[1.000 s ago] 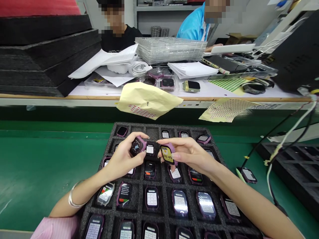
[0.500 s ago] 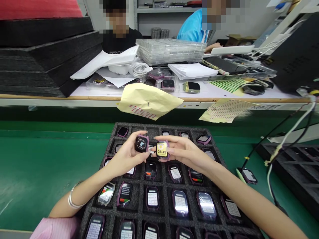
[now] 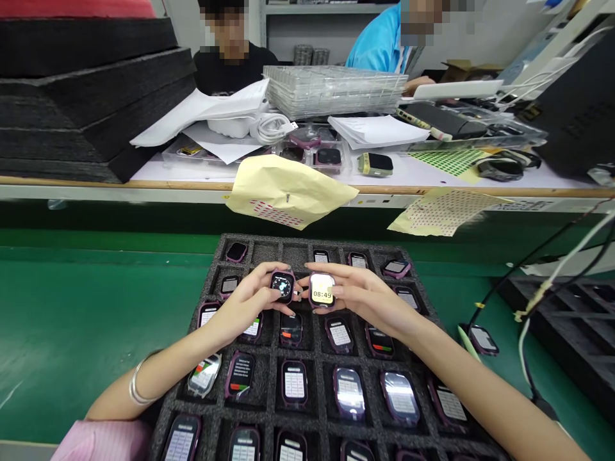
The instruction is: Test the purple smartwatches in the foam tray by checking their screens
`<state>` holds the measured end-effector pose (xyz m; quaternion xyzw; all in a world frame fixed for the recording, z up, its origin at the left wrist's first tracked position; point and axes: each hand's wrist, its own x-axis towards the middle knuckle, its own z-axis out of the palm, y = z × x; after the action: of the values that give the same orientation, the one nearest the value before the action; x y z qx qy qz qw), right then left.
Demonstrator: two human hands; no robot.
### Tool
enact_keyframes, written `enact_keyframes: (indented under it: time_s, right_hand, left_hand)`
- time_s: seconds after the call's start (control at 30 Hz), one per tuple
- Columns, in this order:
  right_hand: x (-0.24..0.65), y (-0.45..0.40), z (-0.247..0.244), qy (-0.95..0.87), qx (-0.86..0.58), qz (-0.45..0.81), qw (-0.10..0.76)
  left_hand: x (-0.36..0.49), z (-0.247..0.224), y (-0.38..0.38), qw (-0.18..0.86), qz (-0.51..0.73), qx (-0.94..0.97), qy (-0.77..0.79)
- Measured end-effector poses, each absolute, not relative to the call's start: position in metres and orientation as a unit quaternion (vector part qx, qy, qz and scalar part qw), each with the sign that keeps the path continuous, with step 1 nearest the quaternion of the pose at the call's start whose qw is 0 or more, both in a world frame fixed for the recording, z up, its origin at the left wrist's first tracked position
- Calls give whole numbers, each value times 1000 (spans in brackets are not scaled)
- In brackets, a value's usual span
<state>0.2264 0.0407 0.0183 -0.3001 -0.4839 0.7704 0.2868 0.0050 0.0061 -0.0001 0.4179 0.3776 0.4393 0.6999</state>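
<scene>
My left hand (image 3: 259, 289) grips a purple-cased watch (image 3: 282, 287) with a dark, lit dial, its thumb on the screen's left side. Close beside it, my right hand (image 3: 353, 288) holds a second watch (image 3: 321, 290) whose bright screen reads 08:49, with the thumb over its right edge. Both watches are held above a black foam tray (image 3: 262, 368), screens facing me. Several purple-framed watches lie in the tray's compartments, among them one with a white grid screen (image 3: 294, 382) and one with red and green marks (image 3: 240, 374).
Behind the tray, a shelf edge (image 3: 192, 192) carries clear plastic trays (image 3: 336, 89), papers (image 3: 377, 131) and a green watch (image 3: 375, 164). Black foam stacks (image 3: 96, 115) stand at left. Cables (image 3: 533, 307) hang at right. Two people sit behind the shelf.
Both hands have moved slightly right with their watches. The left thumb has shifted onto its watch's screen, and the right watch's screen looks brighter. The camera view has shifted a little.
</scene>
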Motion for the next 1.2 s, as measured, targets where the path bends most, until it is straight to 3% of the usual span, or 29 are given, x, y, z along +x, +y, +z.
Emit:
enact_keyframes:
  time_s: [0.63, 0.97, 1.07, 1.2]
  right_hand:
    - [226, 31, 15, -607, -348, 642, 313]
    - [229, 36, 18, -663, -319, 628, 252]
    - [227, 47, 12, -735, -345, 530, 245]
    - [217, 77, 1, -862, -359, 277, 226]
  left_hand:
    - [8, -2, 4, 692, 433, 468, 339]
    - [4, -2, 5, 690, 439, 466, 337]
    - [2, 3, 4, 687, 445, 458, 346]
    - [-1, 8, 3, 692, 451, 446, 345]
